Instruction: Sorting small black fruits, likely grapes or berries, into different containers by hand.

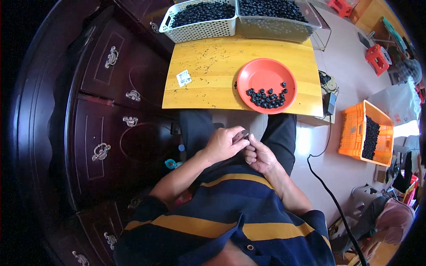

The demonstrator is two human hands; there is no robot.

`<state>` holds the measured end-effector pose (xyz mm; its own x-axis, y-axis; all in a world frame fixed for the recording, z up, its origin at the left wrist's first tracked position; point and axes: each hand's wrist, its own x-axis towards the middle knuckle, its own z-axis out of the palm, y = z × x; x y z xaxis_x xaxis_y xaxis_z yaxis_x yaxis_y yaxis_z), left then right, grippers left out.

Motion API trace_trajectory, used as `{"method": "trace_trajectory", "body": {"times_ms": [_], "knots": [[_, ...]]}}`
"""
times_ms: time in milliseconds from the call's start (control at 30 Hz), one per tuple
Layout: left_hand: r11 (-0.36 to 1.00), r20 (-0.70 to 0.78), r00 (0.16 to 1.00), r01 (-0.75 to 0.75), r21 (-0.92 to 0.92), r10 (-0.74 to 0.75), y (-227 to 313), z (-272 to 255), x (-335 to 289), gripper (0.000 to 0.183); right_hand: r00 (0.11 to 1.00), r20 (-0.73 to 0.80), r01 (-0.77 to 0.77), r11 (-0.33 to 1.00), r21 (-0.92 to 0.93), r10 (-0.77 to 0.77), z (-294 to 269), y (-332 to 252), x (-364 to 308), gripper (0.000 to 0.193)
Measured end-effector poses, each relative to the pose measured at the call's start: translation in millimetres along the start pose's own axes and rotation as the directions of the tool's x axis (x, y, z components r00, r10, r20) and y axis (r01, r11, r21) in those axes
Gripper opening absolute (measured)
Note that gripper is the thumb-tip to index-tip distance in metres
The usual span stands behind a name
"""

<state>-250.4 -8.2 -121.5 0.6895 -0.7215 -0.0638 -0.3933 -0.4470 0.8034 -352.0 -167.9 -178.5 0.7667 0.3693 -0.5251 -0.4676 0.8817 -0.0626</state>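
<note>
My left hand (222,145) is closed around a small, dark brown, flat piece (240,136) whose kind I cannot make out. Facing it over my lap, my right hand (261,156) has its fingers curled and thumb up close to the piece's end. Whatever sits in its pinch is hidden. Beyond both hands, a round red plastic dish (262,73) rests at the table's near right part. Small black ring-shaped parts (268,99) lie in its near half.
On the yellow table (208,88) lie a small white packet (183,78) and black crumbs. A white basket (202,32) and clear bin (277,29), both full of black parts, stand behind. Dark drawers (128,97) line the left; right are an orange crate (350,133), cable (326,186) and another person (395,219).
</note>
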Motion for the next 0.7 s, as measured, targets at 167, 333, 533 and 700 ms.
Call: {"method": "trace_trajectory", "body": {"times_ms": [167,333,533,700], "knots": [[0.990,-0.090,0.996,-0.007,-0.141,-0.006,5,3,-2,0.021,1.000,0.002,-0.022,0.999,0.029,0.022,4,0,2,0.028],[0.991,-0.080,0.996,-0.059,-0.118,0.050,-1,1,1,0.019,0.998,0.039,-0.041,0.999,0.029,0.039,1,1,3,0.030],[0.988,-0.130,0.990,-0.075,-0.138,0.057,5,4,-5,0.014,1.000,-0.012,0.024,1.000,-0.014,-0.024,1,3,4,0.026],[0.974,-0.257,0.945,-0.221,-0.046,0.202,2,13,-6,0.014,0.999,-0.002,0.045,0.999,-0.019,-0.045,0,3,5,0.026]]}}
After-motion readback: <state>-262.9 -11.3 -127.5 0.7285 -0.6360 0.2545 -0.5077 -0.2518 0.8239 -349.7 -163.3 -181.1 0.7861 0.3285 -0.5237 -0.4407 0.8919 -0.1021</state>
